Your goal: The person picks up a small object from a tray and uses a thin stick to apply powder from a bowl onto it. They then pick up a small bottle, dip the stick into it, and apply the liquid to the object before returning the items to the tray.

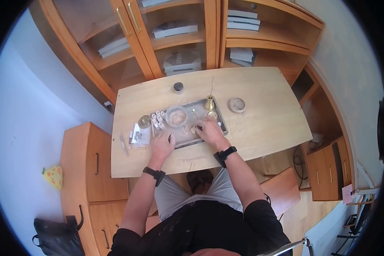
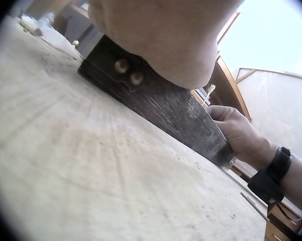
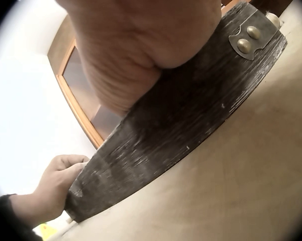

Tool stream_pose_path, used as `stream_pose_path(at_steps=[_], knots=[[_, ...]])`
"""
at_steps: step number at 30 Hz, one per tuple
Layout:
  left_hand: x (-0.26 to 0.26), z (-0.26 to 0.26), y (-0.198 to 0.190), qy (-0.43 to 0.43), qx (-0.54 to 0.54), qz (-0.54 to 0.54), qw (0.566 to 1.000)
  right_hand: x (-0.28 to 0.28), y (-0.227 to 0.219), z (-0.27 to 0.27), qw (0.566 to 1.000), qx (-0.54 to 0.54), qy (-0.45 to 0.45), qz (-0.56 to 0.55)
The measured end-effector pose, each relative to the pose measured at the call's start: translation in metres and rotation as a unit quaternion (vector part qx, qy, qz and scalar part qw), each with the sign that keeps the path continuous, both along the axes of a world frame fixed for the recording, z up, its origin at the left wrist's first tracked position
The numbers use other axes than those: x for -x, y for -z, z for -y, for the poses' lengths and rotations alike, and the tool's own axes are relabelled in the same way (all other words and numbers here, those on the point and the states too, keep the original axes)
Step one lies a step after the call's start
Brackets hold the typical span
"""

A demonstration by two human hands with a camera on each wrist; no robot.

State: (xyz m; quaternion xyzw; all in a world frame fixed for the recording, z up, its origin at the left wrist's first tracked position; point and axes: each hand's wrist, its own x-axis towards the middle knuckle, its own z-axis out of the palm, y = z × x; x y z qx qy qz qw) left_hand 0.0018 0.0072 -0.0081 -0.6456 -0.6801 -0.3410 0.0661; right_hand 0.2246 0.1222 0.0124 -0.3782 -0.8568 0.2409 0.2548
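In the head view a dark wooden tray (image 1: 221, 114) with raised sides lies on the table. My right hand (image 1: 211, 131) is over its near right part, fingers bent down and pinching a small brass-coloured piece (image 1: 193, 129). My left hand (image 1: 163, 146) is at the tray's near left edge, fingers pointing inward; what they hold, if anything, I cannot tell. Between and beyond the hands stands a clear bowl (image 1: 169, 121) of pale powder. Both wrist views show the tray's dark side wall (image 3: 156, 145) with metal corner fittings, hiding each near hand's fingertips.
Several small white bottles (image 1: 158, 119) stand left of the bowl. A brass vase (image 1: 210, 103) holding thin sticks is at the tray's back right, near a patterned brass lid (image 1: 212, 115). Outside the tray are a round container (image 1: 237, 105), a dark-lidded jar (image 1: 178, 88) and a brass burner (image 1: 144, 122).
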Motion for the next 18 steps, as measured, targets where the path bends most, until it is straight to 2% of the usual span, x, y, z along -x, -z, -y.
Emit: stream_pose_path(at_steps=[7, 10, 12, 18], knots=[[0.0, 0.001, -0.001, -0.007, 0.022, 0.003, 1.0, 0.002, 0.002, 0.001, 1.0, -0.008, -0.008, -0.013], [0.0, 0.001, 0.001, -0.007, 0.011, -0.007, 1.0, 0.0, -0.01, 0.005, 1.0, 0.022, 0.02, 0.001], [0.0, 0.001, 0.001, -0.005, 0.015, 0.0, 1.0, 0.001, -0.003, 0.002, 0.999, 0.02, 0.037, -0.01], [0.0, 0.002, -0.001, -0.004, 0.026, 0.009, 1.0, -0.001, 0.004, -0.001, 0.992, 0.047, 0.052, -0.107]])
